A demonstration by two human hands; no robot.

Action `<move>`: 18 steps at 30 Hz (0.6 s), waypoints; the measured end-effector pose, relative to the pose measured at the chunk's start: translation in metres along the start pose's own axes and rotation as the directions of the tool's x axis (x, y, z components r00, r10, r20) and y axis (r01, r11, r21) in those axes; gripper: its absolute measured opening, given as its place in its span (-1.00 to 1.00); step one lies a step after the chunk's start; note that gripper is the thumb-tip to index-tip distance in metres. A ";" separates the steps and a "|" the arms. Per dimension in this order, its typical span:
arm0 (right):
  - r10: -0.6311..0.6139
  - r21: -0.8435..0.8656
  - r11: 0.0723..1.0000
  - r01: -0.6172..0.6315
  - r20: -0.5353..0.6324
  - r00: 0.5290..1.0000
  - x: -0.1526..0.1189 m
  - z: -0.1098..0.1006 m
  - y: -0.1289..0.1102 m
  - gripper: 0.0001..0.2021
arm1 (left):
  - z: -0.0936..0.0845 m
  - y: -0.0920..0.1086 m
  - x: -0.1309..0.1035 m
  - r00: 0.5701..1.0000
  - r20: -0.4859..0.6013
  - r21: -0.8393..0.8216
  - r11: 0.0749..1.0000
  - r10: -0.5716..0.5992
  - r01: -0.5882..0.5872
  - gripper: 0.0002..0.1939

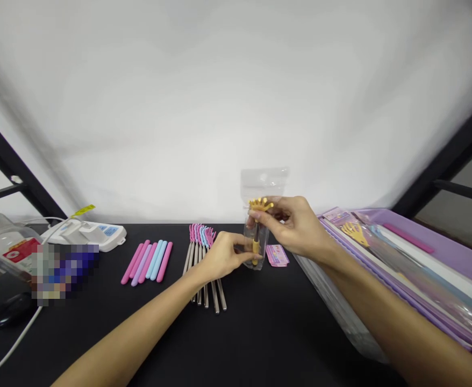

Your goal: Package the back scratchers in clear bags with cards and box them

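Observation:
Both hands are at a yellow back scratcher (261,204) with a hand-shaped head, upright and together with a clear plastic bag (264,179). My right hand (295,224) pinches them just below the scratcher's head, thumb in front. Lower down, my left hand (227,255) has thumb and fingers closed around the bag and the yellow handle. How far the scratcher sits inside the bag I cannot tell. Beneath my left wrist lie several metal-rod back scratchers (199,263) with pink, purple and blue heads, partly covered by the hand. Pink-purple cards (277,256) lie behind my right hand.
Several pink, purple and blue handle tubes (147,263) lie in a row on the black table (256,333). At right, a purple basket (457,263) holds bagged scratchers, with clear bags (341,306) beside it. A power strip (86,236), plastic jar (6,242) and mouse (14,310) are left.

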State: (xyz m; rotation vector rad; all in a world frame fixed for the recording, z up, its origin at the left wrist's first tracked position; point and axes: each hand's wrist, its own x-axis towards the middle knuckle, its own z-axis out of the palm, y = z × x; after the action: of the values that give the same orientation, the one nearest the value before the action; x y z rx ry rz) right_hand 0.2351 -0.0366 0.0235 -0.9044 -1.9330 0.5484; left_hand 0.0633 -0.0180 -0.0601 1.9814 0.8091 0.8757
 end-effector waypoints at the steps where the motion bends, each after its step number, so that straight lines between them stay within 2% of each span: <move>1: 0.001 0.003 1.000 -0.001 -0.003 1.000 0.000 0.001 0.000 -0.77 | 0.000 -0.001 0.001 1.000 0.005 -0.006 1.000 0.000 0.000 -0.77; 11: 0.087 0.088 0.993 -0.080 -0.090 0.992 0.004 -0.007 0.017 -0.70 | -0.001 0.001 0.000 0.999 0.027 0.080 0.996 0.035 -0.037 -0.73; 18: 0.117 0.131 0.986 -0.105 -0.093 0.989 0.003 -0.010 0.025 -0.69 | -0.001 -0.010 -0.001 0.998 0.057 0.078 0.997 0.001 -0.006 -0.79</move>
State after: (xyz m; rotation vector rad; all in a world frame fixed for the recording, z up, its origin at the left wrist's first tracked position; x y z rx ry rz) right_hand 0.2516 -0.0183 0.0134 -0.9452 -1.7453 0.6698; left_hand 0.0600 -0.0137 -0.0685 2.0669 0.8182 0.7963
